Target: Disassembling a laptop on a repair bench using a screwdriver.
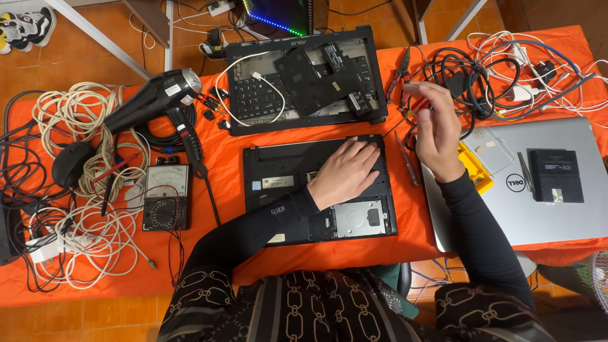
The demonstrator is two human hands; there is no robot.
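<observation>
**A:** Where's your left hand just now?

**B:** My left hand (345, 174) lies flat, palm down, on the black laptop base (285, 183) that sits upside down in front of me on the orange cloth (228, 145). The fingers are spread loosely toward the top right corner of the base, pressing on it, gripping nothing.

**A:** And the right one?

**B:** My right hand (437, 130) is raised just beyond that same corner, fingers curled in and pinched around the handle of a thin screwdriver (394, 128), whose shaft slants down toward the corner of the base. How tightly I hold it I cannot tell; the handle is mostly hidden by my fingers.

**A:** What's around it?

**B:** A silver hard-drive bay (360, 218) shows open at the base's lower right. Above the base lies a second opened laptop shell (253, 95) with loose black panels (310, 76) on it and a white cable (253, 60) looping across. Another screwdriver (408, 164) lies on the cloth just right of the base. Farther right there's a closed silver laptop (557, 209) with a black drive (555, 175) on top.

**A:** And on the left?

**B:** A black hair dryer (149, 101), an analogue multimeter (166, 196) and piles of white cables (76, 114)
</observation>
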